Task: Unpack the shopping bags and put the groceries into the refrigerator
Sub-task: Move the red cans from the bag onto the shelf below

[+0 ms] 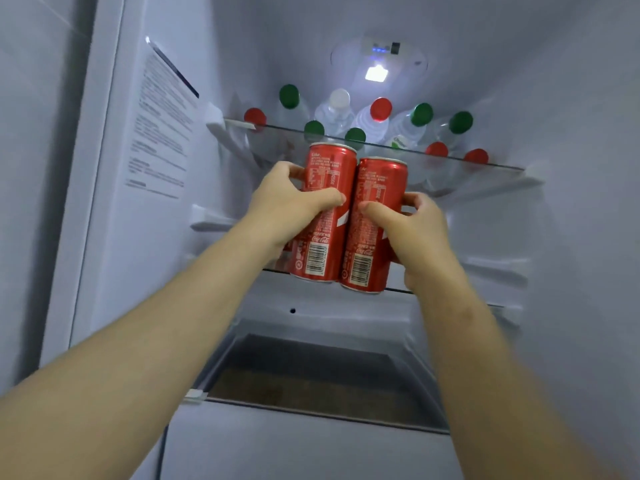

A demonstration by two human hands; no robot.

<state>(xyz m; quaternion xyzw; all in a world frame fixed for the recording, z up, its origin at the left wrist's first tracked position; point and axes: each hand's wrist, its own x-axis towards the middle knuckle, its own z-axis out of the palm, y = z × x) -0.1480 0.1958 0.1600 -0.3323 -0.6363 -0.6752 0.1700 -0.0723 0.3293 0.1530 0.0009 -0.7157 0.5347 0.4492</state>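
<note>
Two tall red cola cans stand side by side at the front edge of the middle glass shelf (401, 290) inside the open refrigerator. My left hand (287, 206) is wrapped around the left can (325, 188). My right hand (412, 230) grips the right can (375, 192). The cans touch each other and tilt slightly back. Their bottoms sit at or just above the shelf's front edge; I cannot tell whether they rest on it.
The upper glass shelf (485, 164) holds several clear plastic bottles (336, 112) with red, green and white caps. The lamp (376, 73) glows in the ceiling. A printed label (162, 133) covers the left inner wall. Below lies a drawer cover (311, 375).
</note>
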